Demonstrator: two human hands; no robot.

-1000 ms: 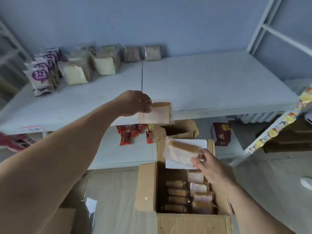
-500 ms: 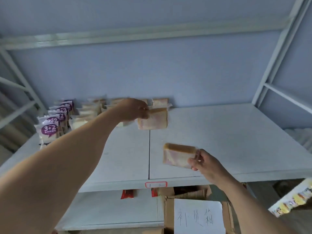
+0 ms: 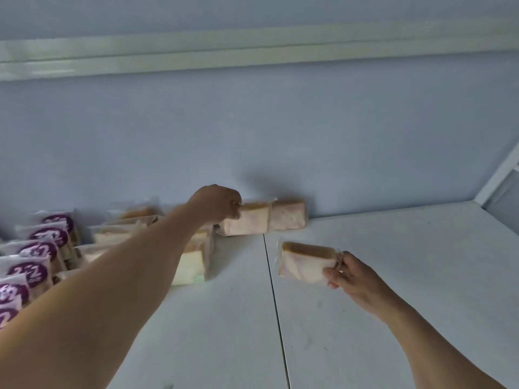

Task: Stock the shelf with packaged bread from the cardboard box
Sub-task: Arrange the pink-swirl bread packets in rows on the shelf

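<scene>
While left hand (image 3: 217, 204) is pinching bread pack (image 3: 247, 221) at wrapper end, setting it against back of shelf (image 3: 393, 276), right hand (image 3: 346, 276) is gripping second pack (image 3: 304, 262) just above shelf. Likely light, soft, crushable, slippery film: holding by ends.

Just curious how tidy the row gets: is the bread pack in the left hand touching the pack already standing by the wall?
Touching. The head view shows the left hand's pack overlapping the wall pack, no gap.
</scene>
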